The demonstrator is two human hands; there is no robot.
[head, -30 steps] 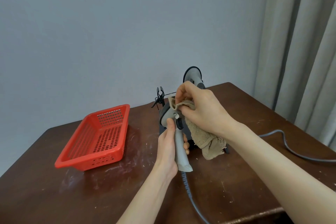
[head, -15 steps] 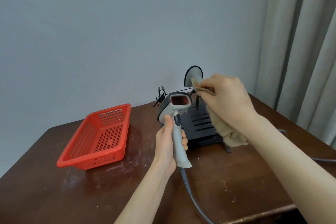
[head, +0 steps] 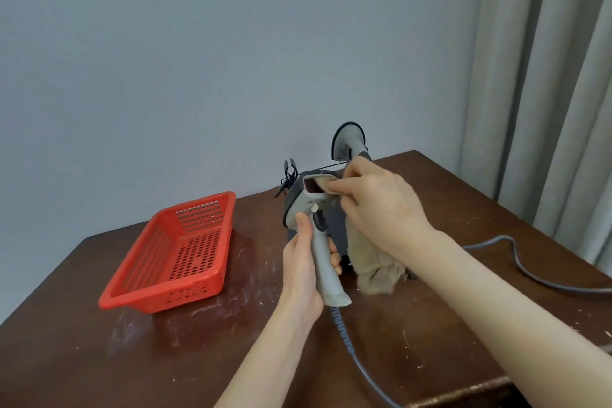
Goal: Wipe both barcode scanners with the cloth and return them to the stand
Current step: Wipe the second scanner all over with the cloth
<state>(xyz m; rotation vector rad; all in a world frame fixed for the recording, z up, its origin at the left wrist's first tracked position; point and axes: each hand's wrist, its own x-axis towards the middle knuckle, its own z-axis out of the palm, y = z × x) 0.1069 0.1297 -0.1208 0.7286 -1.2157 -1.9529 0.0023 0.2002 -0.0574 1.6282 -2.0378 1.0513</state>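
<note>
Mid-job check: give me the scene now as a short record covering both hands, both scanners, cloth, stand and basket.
left hand: grips held scanner by its handle, upright above the table
right hand: pinches cloth, pressing it against the held scanner's window
second scanner: at the stand, behind the hands
stand: mostly hidden
red basket: on the table, left of the hands
</note>
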